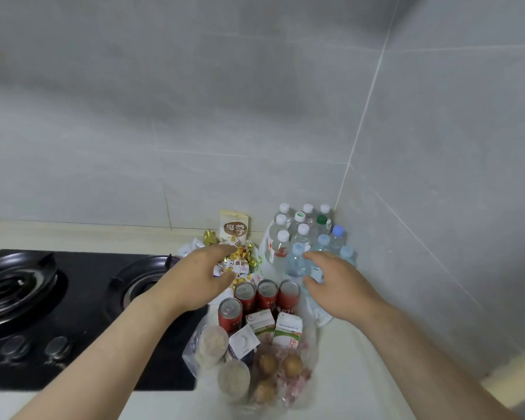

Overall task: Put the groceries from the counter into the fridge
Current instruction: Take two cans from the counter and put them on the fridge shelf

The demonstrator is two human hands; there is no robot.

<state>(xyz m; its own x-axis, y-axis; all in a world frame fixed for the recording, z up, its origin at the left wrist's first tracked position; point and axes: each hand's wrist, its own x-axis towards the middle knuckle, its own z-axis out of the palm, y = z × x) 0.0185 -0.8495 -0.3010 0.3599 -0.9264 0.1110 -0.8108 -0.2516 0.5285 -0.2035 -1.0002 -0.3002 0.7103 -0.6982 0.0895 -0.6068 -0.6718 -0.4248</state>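
A home kitchen corner, seen from above the counter (356, 371).
We see a black two-burner gas hob (82, 316) set into it, under grey tiled walls (225, 116).

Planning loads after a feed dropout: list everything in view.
water bottles: about twelve, clear, back right corner
cans: four, red, upright, centre
cartons: two, green-white, before cans
eggs: three, brown, in clear bag, nearest
tubs: two, beige, left of eggs
small box: one, white, by tubs
wrapped sweets: pile, gold-white, behind cans
pouch: one, cream, against wall
gas hob: one, black, left
left-hand grip: open, over sweets
right-hand grip: open, over bottles
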